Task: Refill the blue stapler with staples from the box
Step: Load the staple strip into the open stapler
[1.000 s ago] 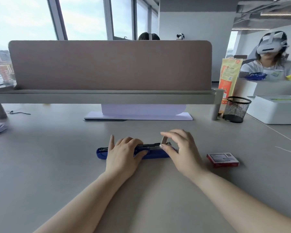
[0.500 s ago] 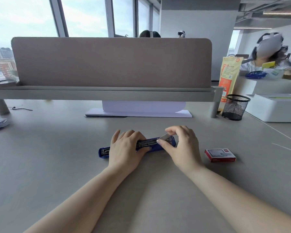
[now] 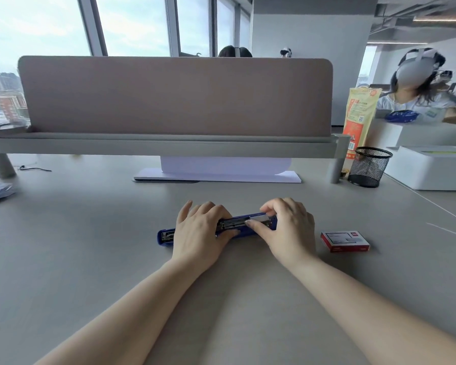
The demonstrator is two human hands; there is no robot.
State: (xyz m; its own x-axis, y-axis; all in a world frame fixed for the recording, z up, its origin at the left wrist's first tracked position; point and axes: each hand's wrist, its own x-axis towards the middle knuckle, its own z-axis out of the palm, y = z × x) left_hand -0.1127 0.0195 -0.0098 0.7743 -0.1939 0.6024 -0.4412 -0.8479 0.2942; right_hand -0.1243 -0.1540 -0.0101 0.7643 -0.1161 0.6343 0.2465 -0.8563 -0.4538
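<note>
The blue stapler (image 3: pixel 166 236) lies flat and opened out along the desk in front of me, its metal channel facing up. My left hand (image 3: pixel 199 231) presses down over its middle and holds it. My right hand (image 3: pixel 287 230) pinches a silver strip of staples (image 3: pixel 259 221) between thumb and forefinger, laid flat into the channel at the stapler's right end. The red staple box (image 3: pixel 344 241) lies closed on the desk just right of my right hand.
A desk divider (image 3: pixel 174 96) on a grey shelf spans the back. A white stand base (image 3: pixel 216 177) sits under it. At the right are a black mesh cup (image 3: pixel 369 167), an orange bag (image 3: pixel 358 119), a white box (image 3: pixel 432 169) and a seated person (image 3: pixel 419 88).
The staple strip stood upright in my right fingers above the stapler's right end; it has tipped down and now lies flat in the channel. My left hand stayed on the stapler.
</note>
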